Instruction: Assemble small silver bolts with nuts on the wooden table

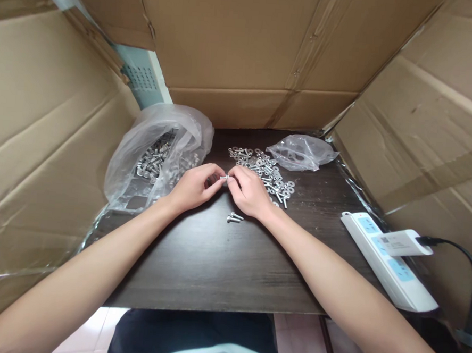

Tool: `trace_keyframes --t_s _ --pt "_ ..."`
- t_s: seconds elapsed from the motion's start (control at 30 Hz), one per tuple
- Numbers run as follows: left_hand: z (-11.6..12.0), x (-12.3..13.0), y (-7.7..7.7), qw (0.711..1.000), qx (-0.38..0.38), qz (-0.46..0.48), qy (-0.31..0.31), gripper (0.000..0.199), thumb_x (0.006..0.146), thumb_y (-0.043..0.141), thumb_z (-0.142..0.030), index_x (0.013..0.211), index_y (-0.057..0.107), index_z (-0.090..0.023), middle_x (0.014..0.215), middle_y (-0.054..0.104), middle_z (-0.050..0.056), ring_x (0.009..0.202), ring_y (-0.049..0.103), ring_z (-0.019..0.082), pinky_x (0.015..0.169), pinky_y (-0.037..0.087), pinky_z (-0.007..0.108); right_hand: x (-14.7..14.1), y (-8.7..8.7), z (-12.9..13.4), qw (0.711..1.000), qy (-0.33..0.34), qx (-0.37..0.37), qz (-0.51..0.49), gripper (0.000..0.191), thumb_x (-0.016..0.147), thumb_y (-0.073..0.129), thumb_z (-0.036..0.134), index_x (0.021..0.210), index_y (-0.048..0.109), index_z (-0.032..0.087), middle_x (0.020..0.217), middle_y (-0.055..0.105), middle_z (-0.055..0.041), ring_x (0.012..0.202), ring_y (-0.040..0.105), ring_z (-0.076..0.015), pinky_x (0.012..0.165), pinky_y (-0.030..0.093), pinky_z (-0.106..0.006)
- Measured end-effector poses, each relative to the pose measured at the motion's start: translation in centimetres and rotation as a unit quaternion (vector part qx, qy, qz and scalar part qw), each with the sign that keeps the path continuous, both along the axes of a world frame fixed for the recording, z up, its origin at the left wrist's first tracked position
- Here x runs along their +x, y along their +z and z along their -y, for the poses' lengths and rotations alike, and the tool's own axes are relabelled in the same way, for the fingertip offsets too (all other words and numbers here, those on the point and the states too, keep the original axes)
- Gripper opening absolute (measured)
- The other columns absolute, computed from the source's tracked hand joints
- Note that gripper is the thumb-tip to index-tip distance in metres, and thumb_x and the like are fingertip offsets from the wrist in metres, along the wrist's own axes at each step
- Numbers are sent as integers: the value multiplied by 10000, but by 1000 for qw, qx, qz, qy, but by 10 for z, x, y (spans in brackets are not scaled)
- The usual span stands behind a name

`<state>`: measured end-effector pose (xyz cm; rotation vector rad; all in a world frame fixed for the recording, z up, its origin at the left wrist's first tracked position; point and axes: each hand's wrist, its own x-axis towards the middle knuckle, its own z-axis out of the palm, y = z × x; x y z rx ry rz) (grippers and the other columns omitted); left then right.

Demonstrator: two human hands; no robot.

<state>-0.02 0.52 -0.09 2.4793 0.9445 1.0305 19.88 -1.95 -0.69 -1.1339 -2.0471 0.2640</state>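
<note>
My left hand (197, 186) and my right hand (248, 190) meet over the middle of the table, fingertips almost together. Between them is a small silver bolt (224, 177), pinched at either end; whether a washer or nut sits on it is too small to tell. Just below my right hand, two loose bolts (234, 218) lie side by side on the dark tabletop. Behind and beside that hand spreads a pile of silver bolts and flat washers (274, 176), partly hidden by it. Left of my left hand stands an open clear plastic bag (120, 164) holding many metal fasteners (152, 161).
A crumpled clear bag (301, 153) lies at the back right. On the right, a white power strip (390, 266) carries a plugged-in white adapter (402, 242) with a black cable (465, 252). Cardboard walls (244, 38) enclose the dark table (198, 265) on three sides.
</note>
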Motion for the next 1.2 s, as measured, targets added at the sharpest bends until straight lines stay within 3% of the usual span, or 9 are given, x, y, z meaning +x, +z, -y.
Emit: trace_keyframes --t_s 1.2 --pt "1 -1 1 1000 13 5 -13 117 984 616 -263 1007 667 -160 861 689 13 714 633 107 638 491 213 1 -1 -1 1000 2 0 -10 147 979 408 268 879 499 208 892 625 -70 824 548 -222 799 402 -369"
